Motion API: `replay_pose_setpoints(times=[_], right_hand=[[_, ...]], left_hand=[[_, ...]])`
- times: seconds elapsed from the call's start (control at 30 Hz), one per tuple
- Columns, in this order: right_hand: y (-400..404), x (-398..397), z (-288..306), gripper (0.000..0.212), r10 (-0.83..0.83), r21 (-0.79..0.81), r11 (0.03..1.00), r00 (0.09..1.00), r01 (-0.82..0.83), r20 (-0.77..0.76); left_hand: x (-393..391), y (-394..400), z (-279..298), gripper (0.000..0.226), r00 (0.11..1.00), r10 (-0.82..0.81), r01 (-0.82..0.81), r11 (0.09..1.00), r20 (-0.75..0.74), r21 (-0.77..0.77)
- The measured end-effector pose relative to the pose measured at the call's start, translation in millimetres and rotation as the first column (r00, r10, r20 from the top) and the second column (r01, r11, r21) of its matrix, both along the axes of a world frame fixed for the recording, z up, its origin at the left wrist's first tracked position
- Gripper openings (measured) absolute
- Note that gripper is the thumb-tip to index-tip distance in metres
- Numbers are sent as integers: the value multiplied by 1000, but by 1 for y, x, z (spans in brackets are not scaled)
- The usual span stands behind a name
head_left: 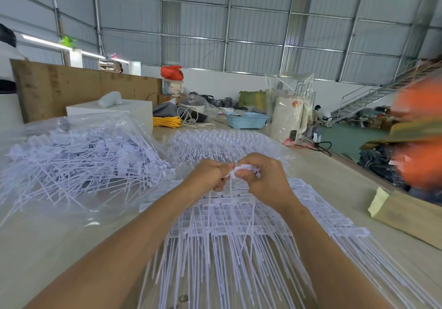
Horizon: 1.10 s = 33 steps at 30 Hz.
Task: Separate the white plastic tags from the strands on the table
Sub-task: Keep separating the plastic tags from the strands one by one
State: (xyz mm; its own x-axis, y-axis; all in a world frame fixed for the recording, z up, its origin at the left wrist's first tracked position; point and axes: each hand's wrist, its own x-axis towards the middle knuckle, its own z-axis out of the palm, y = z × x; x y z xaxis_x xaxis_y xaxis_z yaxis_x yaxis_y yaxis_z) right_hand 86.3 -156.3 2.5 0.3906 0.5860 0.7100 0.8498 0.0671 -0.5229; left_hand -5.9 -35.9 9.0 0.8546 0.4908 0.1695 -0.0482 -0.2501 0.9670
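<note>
Both hands pinch one white tag above the joined strands.

Nearest us, the sheet of joined strands (229, 249) fans across the table (59, 241). Above it, our left hand (210, 172) and right hand (265, 177) curl their fingers around a white plastic tag (241, 168), held between the two grips, its strand hanging down. Farther left, a clear bag (79, 155) holds loose separated tags; beyond stands a blue basket (246, 119).

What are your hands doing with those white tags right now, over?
Left hand and right hand both pinching one white tag, strand hanging down. Joined sheet of tags under wrists. Loose pile on plastic at left. Nothing blocking.
</note>
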Motion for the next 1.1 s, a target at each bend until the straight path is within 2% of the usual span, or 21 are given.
replay_pose_setpoints(times=[0.1, 0.13, 0.17, 0.2, 0.23, 0.27, 0.3, 0.33, 0.37, 0.4, 0.43, 0.47, 0.53, 0.57, 0.6, 0.63, 0.77, 0.83, 0.9, 1.0, 1.1], right_hand=[[0, -1, 0, 10, -8, -22, 1000, 1000, 7, -28], [-3, 1, 1, 12, -59, -3, 998, 997, 59, -45], [-9, 8, 4, 14, -126, 49, 990, 986, 132, -110], [-19, 20, 7, 15, -156, 141, 970, 953, 197, -258], [-33, 34, 10, 17, -83, 258, 938, 871, 233, -483], [-48, 46, 14, 18, 120, 390, 891, 711, 230, -693], [-62, 54, 17, 19, 372, 521, 828, 493, 206, -786], [-72, 60, 17, 18, 564, 625, 761, 297, 175, -770], [-74, 61, 18, 17, 658, 677, 723, 162, 138, -735], [-71, 58, 18, 15, 671, 677, 732, 94, 74, -735], [-64, 53, 18, 9, 623, 626, 780, 95, -1, -776], [-53, 44, 17, 3, 518, 515, 855, 162, -65, -840], [-29, 25, 11, 7, 202, 169, 979, 437, -114, -877], [-19, 15, 8, 7, 69, 16, 995, 574, -97, -816], [-12, 5, 5, 5, 5, -76, 993, 666, -92, -746], [-7, -4, 2, 5, 3, -115, 987, 717, -115, -697], [-3, -18, -6, 8, 175, -70, 961, 783, -268, -596], [-1, -17, -8, 4, 124, -129, 970, 878, -205, -462], [0, -13, -8, 3, 71, -155, 978, 923, -138, -378], [-2, -6, -5, 6, 46, -80, 993, 916, -85, -399], [-1, -3, -5, 9, 47, -83, 993, 915, -87, -402]], left_hand=[[-1, -2, -1, 28, 1000, -11, 11, 998, -7, -61], [-2, 0, -1, 21, 1000, -23, 21, 998, -20, -64], [-4, 3, -1, 15, 999, -28, 26, 998, -34, -54], [-5, 7, -1, 12, 999, -18, 16, 999, -42, -41], [-5, 11, -2, 15, 999, 12, -13, 1000, -37, -27], [-5, 16, -2, 21, 998, 56, -56, 998, -25, -1], [-3, 18, -4, 29, 995, 102, -102, 994, -19, 37], [-1, 19, -6, 35, 990, 140, -137, 985, -30, 102], [1, 19, -9, 39, 986, 159, -146, 969, -55, 197], [2, 17, -13, 41, 983, 165, -132, 945, -87, 298], [3, 16, -16, 41, 980, 159, -103, 921, -121, 375], [3, 15, -19, 40, 978, 145, -70, 906, -150, 418], [1, 15, -21, 32, 978, 110, -16, 886, -177, 463], [0, 15, -21, 25, 980, 90, 8, 870, -175, 493], [0, 14, -21, 21, 983, 72, 30, 843, -168, 537], [0, 13, -20, 23, 986, 50, 54, 808, -159, 587], [-2, 7, -20, 42, 992, -44, 108, 778, -117, 619], [-4, 6, -18, 49, 992, -56, 116, 747, -112, 655], [-6, 9, -15, 52, 995, -39, 89, 754, -92, 650], [-9, 17, -13, 25, 991, 96, -11, 745, -91, 667], [-10, 21, -14, 39, 988, 108, -27, 826, -112, 563]])
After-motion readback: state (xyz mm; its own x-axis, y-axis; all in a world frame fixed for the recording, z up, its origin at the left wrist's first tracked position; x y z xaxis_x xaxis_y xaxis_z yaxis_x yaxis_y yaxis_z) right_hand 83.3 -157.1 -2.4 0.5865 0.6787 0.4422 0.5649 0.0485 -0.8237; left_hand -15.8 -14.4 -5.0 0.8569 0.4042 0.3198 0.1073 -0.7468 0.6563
